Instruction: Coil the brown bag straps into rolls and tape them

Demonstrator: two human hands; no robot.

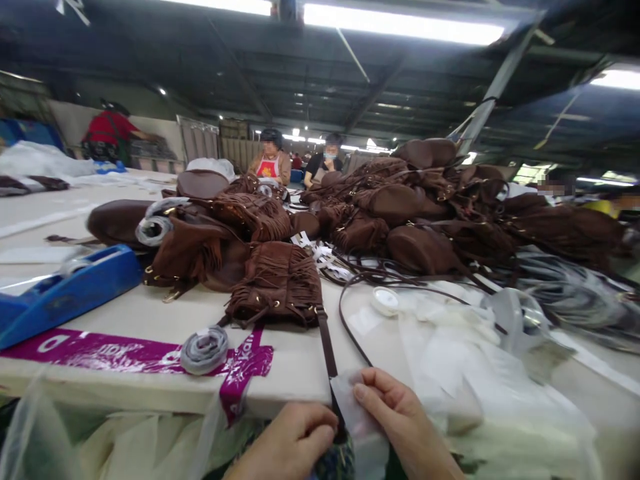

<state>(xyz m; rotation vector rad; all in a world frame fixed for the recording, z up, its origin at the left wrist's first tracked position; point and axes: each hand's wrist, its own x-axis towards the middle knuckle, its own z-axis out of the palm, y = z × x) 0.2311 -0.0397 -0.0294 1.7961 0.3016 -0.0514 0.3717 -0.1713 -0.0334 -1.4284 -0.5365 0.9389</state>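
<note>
Pale worktable [295, 363], its near edge running across the foreground of a large workshop. At that edge the person's two bare hands meet over a brown strap [327, 347]. Right hand [400, 417]: thumb and forefinger pinch a translucent white sheet [345, 392], which lies against the strap. Left hand [295, 437]: fingers curled in beside the strap; whether they grip it cannot be told. Following the strap away from the hands leads to a brown fringed bag [275, 280], lying on the table just beyond them, a little to the left, with gold eyelets on its near side. Left of the strap, a coiled grey roll [204, 350] sits on purple tape [115, 353] stuck along the edge; farther left is a blue tape dispenser [85, 290]. On the right lie loose white sheets [465, 360], with a small white roll [386, 301] near their far left side. Past the bag, white tags [330, 260] lie at the front of a big heap of brown bags [400, 207] that spreads right. Beyond are three co-workers: far left, one in red [107, 130]; near the centre, one in a red apron [270, 165] and one in a dark top [320, 163]. Bright strip lights [400, 23] hang overhead.
</note>
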